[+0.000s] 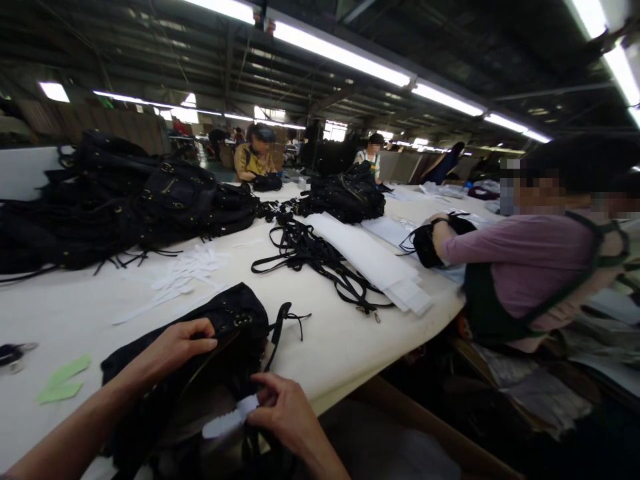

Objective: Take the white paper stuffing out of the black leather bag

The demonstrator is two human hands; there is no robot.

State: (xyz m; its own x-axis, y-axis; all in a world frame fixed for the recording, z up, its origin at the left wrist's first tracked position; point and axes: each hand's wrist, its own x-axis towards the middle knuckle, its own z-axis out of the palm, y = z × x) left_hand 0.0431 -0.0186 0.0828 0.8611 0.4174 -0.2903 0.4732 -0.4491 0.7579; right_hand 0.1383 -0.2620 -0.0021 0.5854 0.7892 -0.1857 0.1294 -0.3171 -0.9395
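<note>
A black bag (235,307) with brass-coloured eyelets lies open at the near edge of the table, its mouth towards me. My left hand (187,340) is closed on the upper edge of the opening, thumb and fingers together. At the lower right of the opening, my right hand (283,410) pinches a crumpled white piece of paper (225,421), which lies partly inside the bag. A black strap end with a thin cord (280,327) sticks out from the bag's right side. The bag's lower part runs out of view.
Black bags are heaped at the left (165,193) and the back (345,193). Black straps (310,253) with metal clips lie beside white sheets (365,257). Paper strips (190,270) and green pieces (65,380) lie leftward. A co-worker (530,267) handles a black item at right; others work farther back.
</note>
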